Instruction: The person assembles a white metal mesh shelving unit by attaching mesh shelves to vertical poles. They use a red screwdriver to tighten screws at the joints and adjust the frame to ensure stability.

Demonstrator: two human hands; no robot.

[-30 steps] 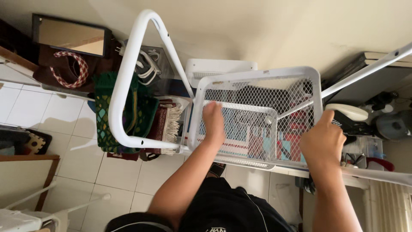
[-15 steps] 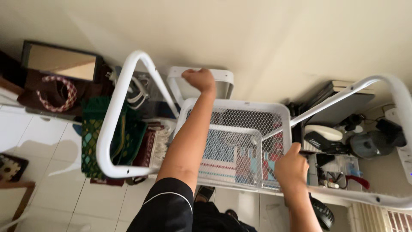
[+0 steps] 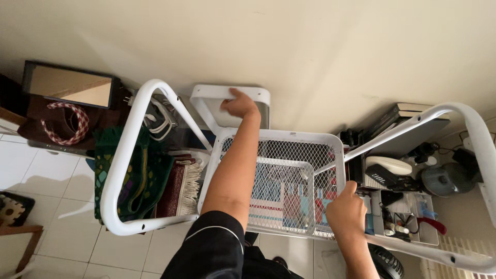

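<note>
The left hand [image 3: 238, 105] leaves the mesh basket [image 3: 281, 181] and now rests on the white box [image 3: 214, 101] behind it. The right hand [image 3: 346, 212] slides lower along the basket's rim.

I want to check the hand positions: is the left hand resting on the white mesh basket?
No, the left hand rests on the white tray by the wall, past the white mesh basket.

The left arm stretches far up and away from the body, almost straight, with a dark short sleeve at the shoulder. The left hand [image 3: 238, 105] is at the far end of it, with the fingers curled over and the thumb poking up, so the knuckles sit just below the fingertips. The right arm is bent and stays low and close, and the right hand [image 3: 345, 211] is a closed fist, with the thumb sticking up above the curled fingers.
</note>
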